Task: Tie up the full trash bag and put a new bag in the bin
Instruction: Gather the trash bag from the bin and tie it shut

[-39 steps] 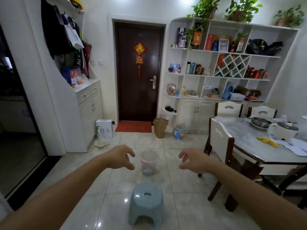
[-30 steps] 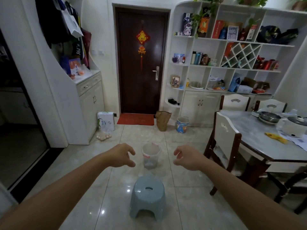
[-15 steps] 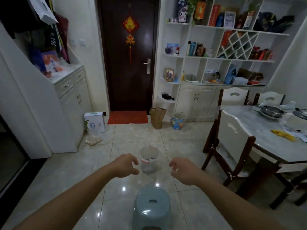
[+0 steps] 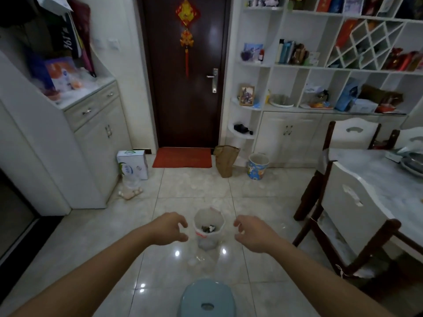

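Left hand, right hand outstretched, flanking bin

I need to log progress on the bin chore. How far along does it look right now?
Nothing looks done yet. The small bin on the floor tiles holds a clear bag that is open at the top, with rubbish visible inside. In hand: nothing. The left hand and right hand reach out on either side of the bin, fingers loosely curled, touching neither. Left to do: tying the bag, lifting it out, fitting a new one.

Bin between left hand and right hand, stool nearer, door beyond
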Motion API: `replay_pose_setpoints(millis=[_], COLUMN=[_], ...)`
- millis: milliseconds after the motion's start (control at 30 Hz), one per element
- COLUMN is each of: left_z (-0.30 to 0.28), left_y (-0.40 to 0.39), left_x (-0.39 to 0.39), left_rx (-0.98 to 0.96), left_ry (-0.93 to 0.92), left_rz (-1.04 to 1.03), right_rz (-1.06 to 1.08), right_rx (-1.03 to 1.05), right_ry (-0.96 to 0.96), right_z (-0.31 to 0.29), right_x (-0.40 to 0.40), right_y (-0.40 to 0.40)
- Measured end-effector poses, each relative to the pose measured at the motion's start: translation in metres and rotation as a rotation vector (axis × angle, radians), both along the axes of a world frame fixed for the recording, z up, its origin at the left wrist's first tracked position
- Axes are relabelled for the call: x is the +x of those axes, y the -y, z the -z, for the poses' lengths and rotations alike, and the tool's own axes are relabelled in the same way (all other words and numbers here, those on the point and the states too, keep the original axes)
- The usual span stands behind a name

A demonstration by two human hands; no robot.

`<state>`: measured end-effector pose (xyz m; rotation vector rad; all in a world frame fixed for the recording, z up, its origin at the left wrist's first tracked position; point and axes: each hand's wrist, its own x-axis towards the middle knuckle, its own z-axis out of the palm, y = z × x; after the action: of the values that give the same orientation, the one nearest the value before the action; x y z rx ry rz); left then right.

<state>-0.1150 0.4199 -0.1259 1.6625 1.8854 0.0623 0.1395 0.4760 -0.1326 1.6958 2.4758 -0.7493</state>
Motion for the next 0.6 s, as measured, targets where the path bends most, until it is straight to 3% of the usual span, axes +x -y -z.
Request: replay_pose_setpoints(millis=[267,600], left_z=[0.011,0.042], left_y=[-0.099,-0.239], left_x=[0.005,-0.061], left_rx=[-0.047,-0.088], left_ry=[0.056,0.106], left_rz=[-0.144,-0.046], right_rz=[-0.117,-0.071], right_rx=[0.035,-0.006], right_ry=[0.064,0.048], right_z=[0.003,0.04], right_x=[0.001,-0.064], right_y=[-0.132,-0.245])
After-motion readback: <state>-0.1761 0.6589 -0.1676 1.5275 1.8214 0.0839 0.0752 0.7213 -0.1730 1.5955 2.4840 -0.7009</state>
